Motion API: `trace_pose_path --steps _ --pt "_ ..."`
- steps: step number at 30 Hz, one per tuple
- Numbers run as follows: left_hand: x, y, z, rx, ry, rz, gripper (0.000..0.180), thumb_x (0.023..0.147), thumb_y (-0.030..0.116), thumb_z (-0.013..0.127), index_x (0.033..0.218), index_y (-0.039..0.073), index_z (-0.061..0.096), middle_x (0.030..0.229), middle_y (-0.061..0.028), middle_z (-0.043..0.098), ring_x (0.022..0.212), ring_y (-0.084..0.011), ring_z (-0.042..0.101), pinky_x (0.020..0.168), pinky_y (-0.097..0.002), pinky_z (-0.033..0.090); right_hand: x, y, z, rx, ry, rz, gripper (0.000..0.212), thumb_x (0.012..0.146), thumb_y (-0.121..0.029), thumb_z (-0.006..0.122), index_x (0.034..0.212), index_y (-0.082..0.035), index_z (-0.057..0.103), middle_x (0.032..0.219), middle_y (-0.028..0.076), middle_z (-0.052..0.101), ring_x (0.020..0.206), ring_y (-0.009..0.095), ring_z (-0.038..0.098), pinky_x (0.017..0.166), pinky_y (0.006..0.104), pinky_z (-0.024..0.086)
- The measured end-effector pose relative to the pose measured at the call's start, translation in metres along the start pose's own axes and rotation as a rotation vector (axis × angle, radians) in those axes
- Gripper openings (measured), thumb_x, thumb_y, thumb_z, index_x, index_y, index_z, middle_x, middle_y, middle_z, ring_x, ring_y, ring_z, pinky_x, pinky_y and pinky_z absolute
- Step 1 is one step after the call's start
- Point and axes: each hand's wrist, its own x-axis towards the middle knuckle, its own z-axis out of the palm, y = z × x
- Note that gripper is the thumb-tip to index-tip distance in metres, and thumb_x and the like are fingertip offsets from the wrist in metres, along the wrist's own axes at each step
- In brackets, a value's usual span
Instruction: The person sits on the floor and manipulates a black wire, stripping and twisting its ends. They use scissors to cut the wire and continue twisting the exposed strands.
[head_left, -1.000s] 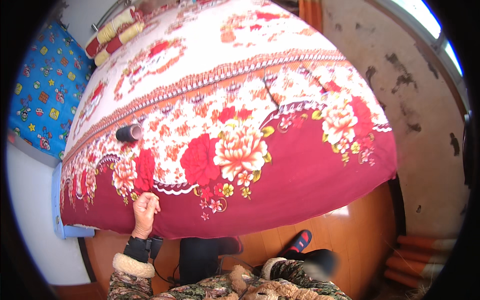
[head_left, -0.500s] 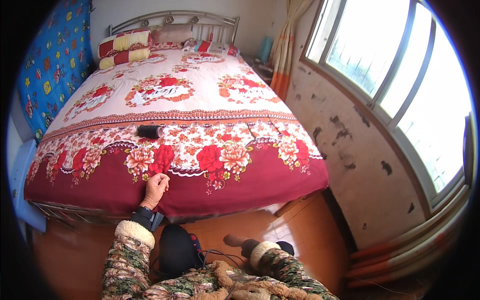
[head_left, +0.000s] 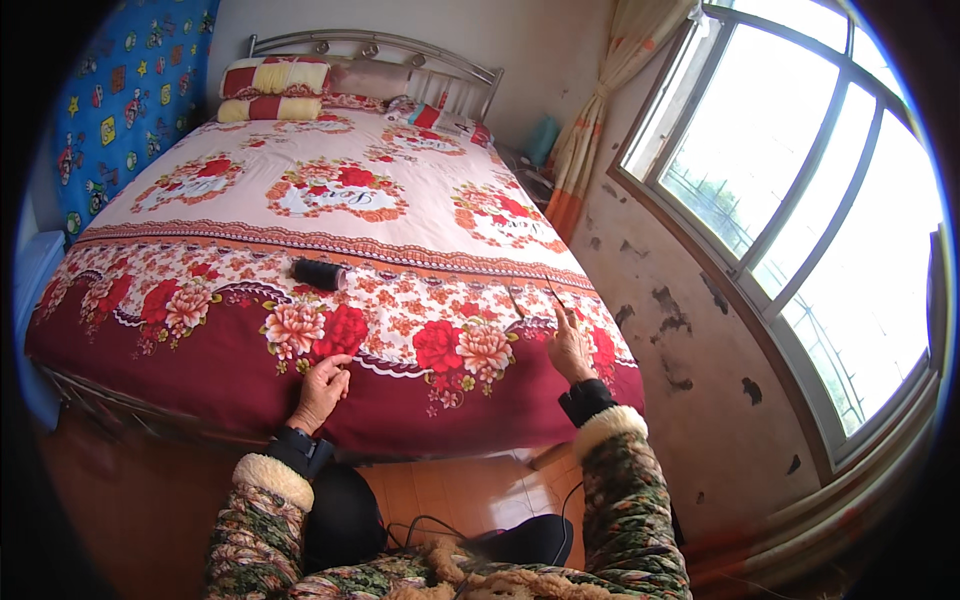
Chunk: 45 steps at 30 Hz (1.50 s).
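My left hand (head_left: 322,393) is over the bed's dark red front border, its fingers curled and the thumb pressed to the index finger. Whatever it may pinch is too small to make out. Further right, my right hand (head_left: 571,350) reaches forward with fingers stretched out. Its fingertips are at the near end of a thin dark stick-like piece (head_left: 556,291) on the bedspread; whether they touch cannot be told. Another slim dark piece (head_left: 516,303) lies just left of it. Beyond my left hand, a spool of black thread (head_left: 318,274) rests on its side.
The flowered bedspread (head_left: 420,250) covers the bed in front of me. Folded bedding (head_left: 270,108) and a pillow (head_left: 437,120) lie by the metal headboard (head_left: 375,42). A window (head_left: 760,170) and a tied curtain (head_left: 600,100) are at the right. A cable (head_left: 425,522) runs by my legs.
My right hand has come up from beside my lap onto the bed's right side and stretched toward the thin dark pieces. My left hand keeps its pinch in nearly the same place. The view has shifted.
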Motion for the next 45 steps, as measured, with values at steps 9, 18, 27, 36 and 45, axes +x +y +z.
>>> trace_pose_path --steps 9,18,27,36,45 --pt "0.001 -0.002 -0.006 -0.016 -0.052 -0.054 0.017 0.092 0.007 0.050 0.100 0.002 0.064 0.061 0.0045 0.050 0.053 -0.0032 0.044 0.050 -0.0177 0.036 0.008 0.000 0.040 0.006 0.019 -0.004 0.017 0.081 -0.018 0.058 0.085 -0.004 0.066 0.089 0.017 0.063 0.084 0.036 0.061 0.073 0.0454 0.049" --pt "-0.016 0.107 0.051 -0.125 -0.384 -0.003 0.024 0.094 0.007 0.049 0.116 0.000 0.058 0.066 0.0067 0.045 0.054 -0.0025 0.040 0.050 -0.0179 0.034 -0.102 -0.134 -0.103 0.111 0.022 -0.254 0.010 0.083 -0.018 0.057 0.087 -0.016 0.067 0.087 0.004 0.060 0.075 0.027 0.063 0.062 0.0409 0.049" --pt "-0.104 0.181 0.114 -0.268 -0.327 -0.002 0.020 0.095 0.011 0.052 0.108 -0.001 0.062 0.069 0.0054 0.050 0.058 -0.0019 0.042 0.054 -0.0169 0.036 -0.204 -0.206 -0.144 0.248 0.161 -0.437 0.015 0.073 -0.011 0.063 0.088 -0.014 0.064 0.090 0.001 0.055 0.080 0.021 0.060 0.060 0.0340 0.051" --pt "-0.135 0.212 0.110 -0.143 -0.323 0.039 0.014 0.096 0.013 0.053 0.094 0.001 0.061 0.064 0.0062 0.049 0.054 -0.0010 0.041 0.051 -0.0164 0.034 -0.239 -0.222 -0.170 0.379 0.177 -0.436 0.019 0.075 -0.008 0.063 0.093 -0.012 0.065 0.085 0.004 0.056 0.077 0.021 0.062 0.059 0.0342 0.051" --pt "-0.161 0.287 0.088 -0.006 -0.500 0.136 0.013 0.097 0.014 0.051 0.097 0.003 0.058 0.066 0.0078 0.044 0.058 0.0000 0.035 0.052 -0.0165 0.030 -0.266 -0.210 -0.322 1.257 -0.188 -0.580 0.027 0.093 -0.011 0.045 0.108 0.006 0.060 0.104 0.016 0.061 0.083 0.022 0.062 0.073 0.0311 0.050"
